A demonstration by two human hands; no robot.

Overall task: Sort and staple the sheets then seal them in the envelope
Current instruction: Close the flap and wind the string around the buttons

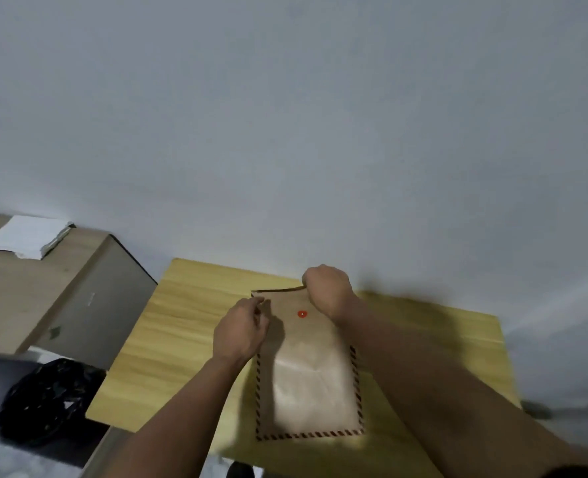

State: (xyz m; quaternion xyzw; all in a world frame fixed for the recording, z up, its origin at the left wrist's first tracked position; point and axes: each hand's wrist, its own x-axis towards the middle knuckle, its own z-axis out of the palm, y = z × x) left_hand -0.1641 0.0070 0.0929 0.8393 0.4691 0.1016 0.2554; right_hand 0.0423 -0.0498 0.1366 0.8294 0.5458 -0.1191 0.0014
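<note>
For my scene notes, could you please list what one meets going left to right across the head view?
White paper stack → black bag → left hand → red button on the envelope → right hand.

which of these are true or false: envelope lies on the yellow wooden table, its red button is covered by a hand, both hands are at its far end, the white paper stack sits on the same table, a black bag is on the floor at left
1. The brown envelope lies on the yellow wooden table. True.
2. Its red button is covered by a hand. False: it shows plainly between the two hands.
3. The left hand and right hand are both at the envelope's far end. True.
4. The white paper stack sits on the same table. False: it lies on a separate grey-brown desk to the left.
5. A black bag is low at left. True.
</note>
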